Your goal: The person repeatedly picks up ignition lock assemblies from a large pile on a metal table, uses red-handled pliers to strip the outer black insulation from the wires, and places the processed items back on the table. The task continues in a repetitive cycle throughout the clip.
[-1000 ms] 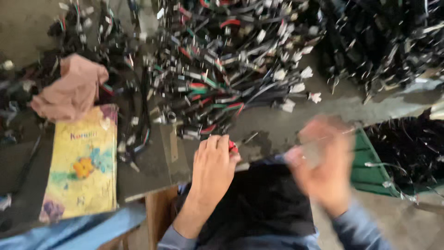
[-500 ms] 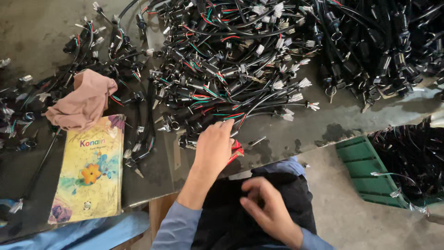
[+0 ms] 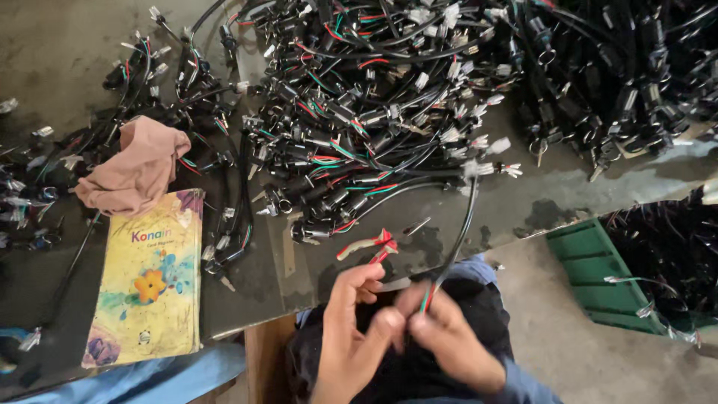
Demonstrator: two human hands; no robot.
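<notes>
Both hands (image 3: 404, 337) pinch the black cable (image 3: 458, 236) between their fingertips.

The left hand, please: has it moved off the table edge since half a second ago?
Yes. The left hand has drawn back from the red-handled pliers on the table toward the lap, meeting the right hand at the wire harness.

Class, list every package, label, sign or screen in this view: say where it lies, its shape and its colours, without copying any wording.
Notebook: flat on the dark worktable, lower left, below a pink cloth; upright rectangle, yellow cover with an orange flower, blue-green patches and purple corners.
No other packages, signs or screens show; any tags in the wire harness pile are too small to tell.
</notes>
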